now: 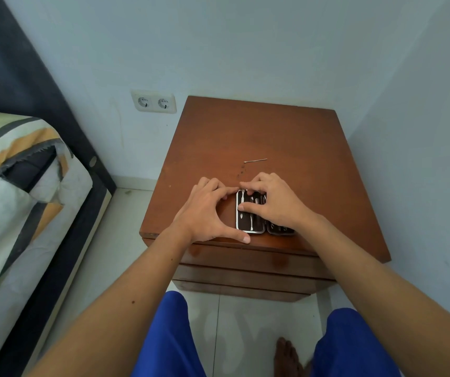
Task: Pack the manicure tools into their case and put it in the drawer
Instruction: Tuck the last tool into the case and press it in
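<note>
The manicure case (249,223) lies open and flat near the front edge of the brown nightstand (294,137), dark inside with a silver rim and silvery tools in its left half. My right hand (272,202) lies over the case, fingertips pressing on the tools in the left half. My left hand (210,210) rests beside the case's left edge, thumb at its front corner and index finger at its far corner. A thin silver tool (255,160) lies loose on the nightstand behind the hands. The drawer fronts (245,265) below are closed.
A bed with a striped cover (14,186) stands to the left, and a double wall socket (153,102) sits behind it. Walls close in behind and to the right of the nightstand. My knees in blue shorts (169,338) and a bare foot (287,355) are over the tiled floor.
</note>
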